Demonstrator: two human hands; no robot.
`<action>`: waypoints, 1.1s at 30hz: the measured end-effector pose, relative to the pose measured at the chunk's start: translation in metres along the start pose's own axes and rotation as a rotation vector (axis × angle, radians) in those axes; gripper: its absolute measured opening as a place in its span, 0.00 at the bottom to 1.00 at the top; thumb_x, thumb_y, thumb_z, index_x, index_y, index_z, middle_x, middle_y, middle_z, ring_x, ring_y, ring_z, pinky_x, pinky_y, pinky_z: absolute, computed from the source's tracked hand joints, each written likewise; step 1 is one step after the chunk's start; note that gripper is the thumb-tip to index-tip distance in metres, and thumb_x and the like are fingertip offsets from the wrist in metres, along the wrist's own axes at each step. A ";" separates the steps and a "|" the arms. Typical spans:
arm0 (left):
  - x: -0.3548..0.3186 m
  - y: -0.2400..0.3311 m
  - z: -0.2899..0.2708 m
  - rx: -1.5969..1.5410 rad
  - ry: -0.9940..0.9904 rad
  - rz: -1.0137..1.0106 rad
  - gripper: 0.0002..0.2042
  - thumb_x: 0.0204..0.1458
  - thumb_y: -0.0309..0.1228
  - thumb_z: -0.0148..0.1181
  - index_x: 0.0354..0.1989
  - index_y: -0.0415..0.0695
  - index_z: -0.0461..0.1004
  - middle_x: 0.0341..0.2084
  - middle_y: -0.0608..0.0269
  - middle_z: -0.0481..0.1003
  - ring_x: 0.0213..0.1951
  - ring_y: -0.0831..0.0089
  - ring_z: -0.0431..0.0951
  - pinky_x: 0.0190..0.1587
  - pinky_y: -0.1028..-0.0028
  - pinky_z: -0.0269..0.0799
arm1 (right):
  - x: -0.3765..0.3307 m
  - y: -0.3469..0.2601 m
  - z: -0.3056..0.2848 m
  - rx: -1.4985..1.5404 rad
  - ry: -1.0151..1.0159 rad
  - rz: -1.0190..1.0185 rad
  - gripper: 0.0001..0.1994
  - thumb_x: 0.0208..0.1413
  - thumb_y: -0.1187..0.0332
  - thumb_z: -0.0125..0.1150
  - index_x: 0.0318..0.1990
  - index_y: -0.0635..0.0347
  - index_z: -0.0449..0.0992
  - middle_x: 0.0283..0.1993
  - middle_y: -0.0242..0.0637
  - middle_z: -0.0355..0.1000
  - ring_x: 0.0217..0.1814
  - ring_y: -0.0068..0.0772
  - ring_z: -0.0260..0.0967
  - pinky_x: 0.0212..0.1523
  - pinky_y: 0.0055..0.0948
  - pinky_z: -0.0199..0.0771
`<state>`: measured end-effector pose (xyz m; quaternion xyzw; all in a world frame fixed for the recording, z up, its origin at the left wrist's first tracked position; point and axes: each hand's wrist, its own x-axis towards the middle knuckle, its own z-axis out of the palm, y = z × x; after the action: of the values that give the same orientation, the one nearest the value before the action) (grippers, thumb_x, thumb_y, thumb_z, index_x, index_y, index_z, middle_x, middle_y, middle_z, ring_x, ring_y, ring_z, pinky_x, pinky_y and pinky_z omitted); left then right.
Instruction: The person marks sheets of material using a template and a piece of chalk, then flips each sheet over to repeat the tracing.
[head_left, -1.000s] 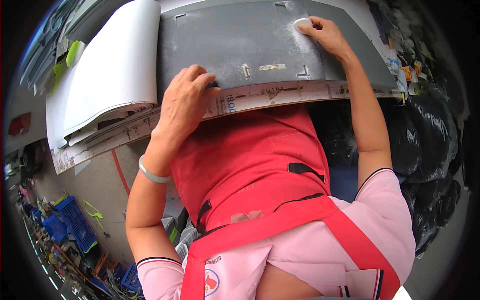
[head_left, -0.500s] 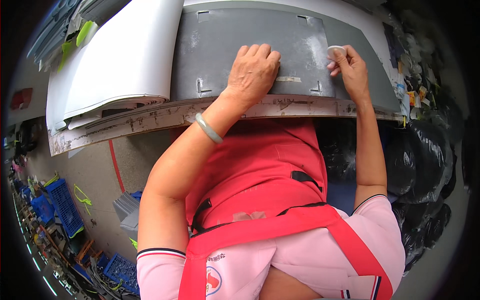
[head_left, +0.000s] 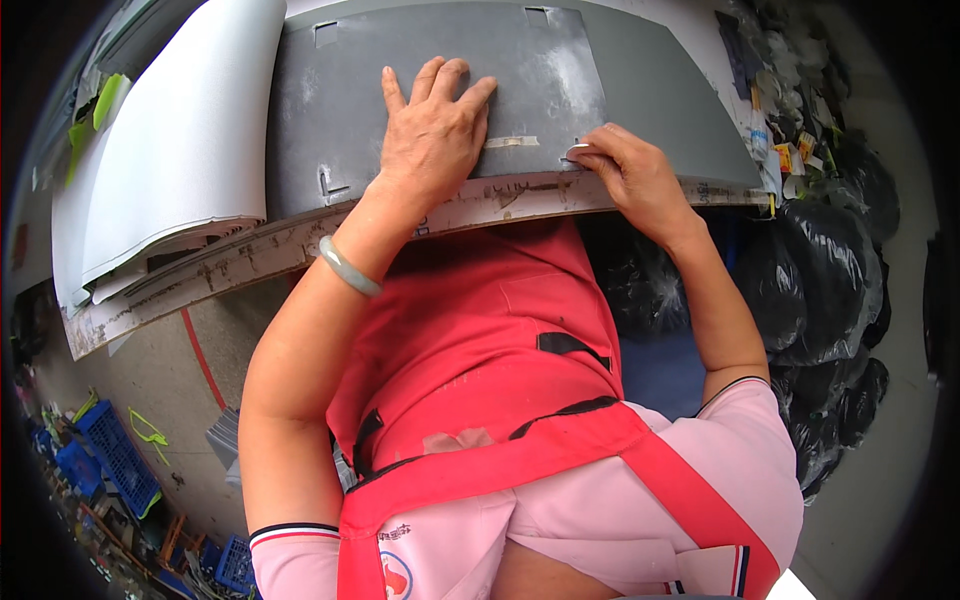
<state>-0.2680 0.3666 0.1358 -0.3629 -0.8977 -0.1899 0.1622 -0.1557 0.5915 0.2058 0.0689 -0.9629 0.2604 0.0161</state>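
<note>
Right now, your left hand [head_left: 435, 130] lies palm down on the dark panel [head_left: 530, 100], its grip loose, fingers spread and holding nothing. Your right hand [head_left: 640, 180] keeps a narrow grip, thumb and fingertips pinched around a white disc [head_left: 577, 152] seen nearly edge-on. You have that disc at the panel's near right corner; whether it touches the surface, I can't tell. The panel sits on your counter [head_left: 180, 288], overlapping a grey sheet [head_left: 665, 100], with folded white sheeting [head_left: 185, 140] just to its left.
</note>
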 end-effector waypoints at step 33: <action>-0.003 0.003 -0.003 -0.072 0.003 -0.022 0.16 0.59 0.34 0.57 0.56 0.51 0.76 0.57 0.56 0.69 0.65 0.55 0.65 0.66 0.31 0.48 | 0.151 0.072 -0.002 -0.035 0.236 0.101 0.09 0.61 0.66 0.60 0.41 0.64 0.78 0.34 0.46 0.78 0.33 0.44 0.75 0.39 0.37 0.75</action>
<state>-0.2634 0.3654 0.1377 -0.3583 -0.8940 -0.2243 0.1483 -0.3157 0.6358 0.1820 -0.0111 -0.9610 0.2501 0.1173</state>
